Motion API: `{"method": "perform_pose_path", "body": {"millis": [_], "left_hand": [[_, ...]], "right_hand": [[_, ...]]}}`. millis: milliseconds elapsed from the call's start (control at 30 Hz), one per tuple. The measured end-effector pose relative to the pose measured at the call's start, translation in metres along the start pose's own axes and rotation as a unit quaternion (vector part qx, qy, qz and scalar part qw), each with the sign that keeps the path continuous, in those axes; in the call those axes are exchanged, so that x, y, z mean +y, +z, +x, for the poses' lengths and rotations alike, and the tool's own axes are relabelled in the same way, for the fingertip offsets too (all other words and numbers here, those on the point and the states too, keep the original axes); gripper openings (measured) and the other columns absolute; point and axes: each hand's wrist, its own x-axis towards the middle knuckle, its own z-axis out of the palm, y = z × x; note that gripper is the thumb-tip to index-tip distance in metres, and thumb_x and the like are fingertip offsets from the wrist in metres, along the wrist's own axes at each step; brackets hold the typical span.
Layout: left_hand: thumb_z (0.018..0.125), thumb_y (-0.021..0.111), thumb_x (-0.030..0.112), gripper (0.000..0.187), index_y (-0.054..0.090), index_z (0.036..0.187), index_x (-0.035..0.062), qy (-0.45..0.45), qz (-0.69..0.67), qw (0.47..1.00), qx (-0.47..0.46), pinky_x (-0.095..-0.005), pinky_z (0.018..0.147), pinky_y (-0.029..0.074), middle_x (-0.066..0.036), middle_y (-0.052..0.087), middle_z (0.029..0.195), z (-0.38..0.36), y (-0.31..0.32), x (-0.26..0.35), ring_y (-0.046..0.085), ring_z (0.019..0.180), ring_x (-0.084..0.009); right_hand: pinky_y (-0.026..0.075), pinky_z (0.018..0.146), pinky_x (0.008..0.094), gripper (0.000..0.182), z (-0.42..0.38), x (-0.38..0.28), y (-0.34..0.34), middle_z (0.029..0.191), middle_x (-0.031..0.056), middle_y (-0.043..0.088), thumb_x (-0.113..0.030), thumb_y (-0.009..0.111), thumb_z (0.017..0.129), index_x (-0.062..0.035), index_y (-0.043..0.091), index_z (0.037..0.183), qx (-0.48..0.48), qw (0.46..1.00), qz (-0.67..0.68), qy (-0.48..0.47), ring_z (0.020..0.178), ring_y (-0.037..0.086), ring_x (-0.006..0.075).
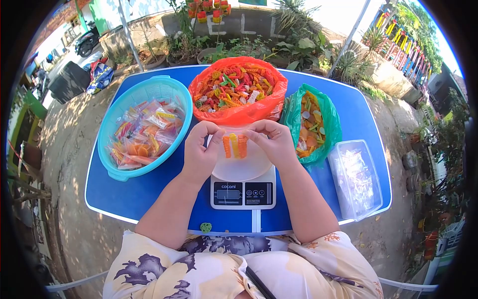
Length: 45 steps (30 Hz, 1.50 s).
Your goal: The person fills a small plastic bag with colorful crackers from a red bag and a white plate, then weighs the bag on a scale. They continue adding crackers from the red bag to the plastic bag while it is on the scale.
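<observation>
A small clear plastic bag (235,145) with orange and yellow ridged crackers in it is stretched between my two hands. My left hand (201,152) pinches its upper left corner, and my right hand (275,142) pinches the upper right. Below the bag sits a pale round bowl (241,173) on a white kitchen scale (242,194); the scale's display is unreadable. Just behind my hands stands a red plastic bag (211,115) full of colourful crackers. A green plastic bag (329,132) of yellow and orange pieces is right of my right hand.
On the left, a light blue basket (107,137) holds several filled packets. A clear plastic box (376,192) with clear plastic bags stands at the right of the blue table (294,212). One green cracker (205,227) lies near the front edge. Plants and a low wall are behind.
</observation>
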Motion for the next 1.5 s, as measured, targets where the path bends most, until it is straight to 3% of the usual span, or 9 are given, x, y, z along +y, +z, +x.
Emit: {"method": "perform_pose_path", "body": {"millis": [267, 500, 700, 800, 900, 1000, 1300, 1433, 1500], "left_hand": [[0.101, 0.063, 0.012, 0.015, 0.061, 0.095, -0.0008, -0.066, -0.047, 0.997, -0.022, -0.0253, 0.08, 0.046, -0.001, 0.061, 0.087, -0.001, -0.001, 0.005, 0.057, 0.085, -0.0102], [0.108, 0.052, 0.021, 0.035, 0.051, 0.134, -0.0013, -0.027, -0.108, 0.993, 0.027, -0.0265, 0.089, 0.048, -0.006, 0.058, 0.114, 0.006, -0.006, 0.008, 0.057, 0.096, -0.0108], [0.109, 0.049, 0.026, 0.042, 0.044, 0.143, 0.0015, -0.014, -0.11, 0.993, 0.036, -0.0283, 0.098, 0.043, -0.007, 0.055, 0.123, 0.006, -0.005, 0.002, 0.052, 0.1, -0.0099], [0.109, 0.049, 0.025, 0.042, 0.045, 0.142, 0.0013, -0.017, -0.115, 0.993, 0.035, -0.0282, 0.097, 0.043, -0.007, 0.055, 0.122, 0.005, -0.005, 0.003, 0.053, 0.1, -0.0102], [0.109, 0.049, 0.025, 0.041, 0.045, 0.142, 0.0011, -0.014, -0.117, 0.992, 0.031, -0.0278, 0.096, 0.044, -0.008, 0.055, 0.123, 0.005, -0.004, 0.002, 0.053, 0.1, -0.0104], [0.109, 0.049, 0.024, 0.041, 0.044, 0.142, 0.0008, -0.017, -0.112, 0.993, 0.029, -0.0275, 0.095, 0.045, -0.008, 0.055, 0.123, 0.005, -0.004, 0.0, 0.053, 0.099, -0.0106], [0.105, 0.054, 0.014, 0.042, 0.043, 0.143, -0.0011, -0.006, -0.103, 0.994, 0.023, -0.0265, 0.09, 0.046, -0.008, 0.055, 0.122, 0.003, -0.002, -0.001, 0.053, 0.098, -0.0097], [0.104, 0.056, 0.016, 0.044, 0.045, 0.143, -0.0005, 0.013, -0.096, 0.995, 0.024, -0.0277, 0.089, 0.045, -0.008, 0.056, 0.122, 0.002, -0.002, -0.005, 0.052, 0.098, -0.0099], [0.103, 0.057, 0.016, 0.044, 0.045, 0.142, -0.0004, 0.026, -0.087, 0.995, 0.027, -0.0281, 0.089, 0.045, -0.008, 0.056, 0.122, 0.002, -0.002, -0.007, 0.053, 0.098, -0.0103]], "right_hand": [[0.056, 0.079, 0.024, 0.012, 0.002, 0.002, -0.007, 0.092, 0.0051, 0.074, -0.008, 0.075, 0.092, 0.002, 0.073, 0.097, -0.01, 0.997, 0.077, 0.015, 0.085, 0.069, 0.0101], [0.058, 0.079, 0.0258, 0.018, 0.008, -0.008, -0.008, 0.1, 0.0082, 0.074, -0.013, 0.07, 0.097, 0.0026, 0.073, 0.106, 0.081, 0.986, 0.071, 0.13, 0.087, 0.071, 0.0136], [0.055, 0.077, 0.0245, 0.023, 0.017, 0.019, -0.007, 0.095, 0.0048, 0.071, -0.015, 0.07, 0.096, 0.0035, 0.072, 0.108, 0.182, 0.982, 0.02, -0.051, 0.088, 0.07, 0.0141], [0.051, 0.078, 0.0324, 0.024, 0.005, -0.004, -0.008, 0.093, 0.0042, 0.067, -0.022, 0.077, 0.09, -0.002, 0.073, 0.103, 0.132, 0.968, -0.21, -0.039, 0.088, 0.066, 0.017], [0.043, 0.083, 0.0386, 0.028, -0.007, -0.015, 0.0, 0.094, 0.0042, 0.064, -0.032, 0.082, 0.082, -0.0086, 0.072, 0.095, 0.084, 0.829, -0.542, -0.103, 0.093, 0.06, 0.0213], [0.037, 0.088, 0.0404, 0.031, -0.009, -0.008, 0.011, 0.094, 0.0026, 0.063, -0.038, 0.085, 0.077, -0.0132, 0.071, 0.09, 0.078, 0.799, -0.589, -0.093, 0.1, 0.057, 0.0227], [0.045, 0.089, 0.0402, 0.025, -0.006, -0.014, 0.017, 0.101, 0.003, 0.068, -0.021, 0.081, 0.082, -0.0099, 0.062, 0.094, -0.014, 0.993, -0.116, 0.02, 0.102, 0.063, 0.0252], [0.048, 0.088, 0.0421, 0.029, -0.004, -0.014, 0.013, 0.097, 0.0028, 0.069, -0.03, 0.081, 0.082, -0.0092, 0.064, 0.094, 0.022, 0.868, -0.408, -0.283, 0.098, 0.066, 0.0253], [0.048, 0.089, 0.0416, 0.027, -0.008, -0.008, 0.016, 0.098, 0.0023, 0.07, -0.032, 0.079, 0.083, -0.0099, 0.067, 0.093, -0.042, 0.858, -0.416, -0.3, 0.097, 0.066, 0.0248]]}}
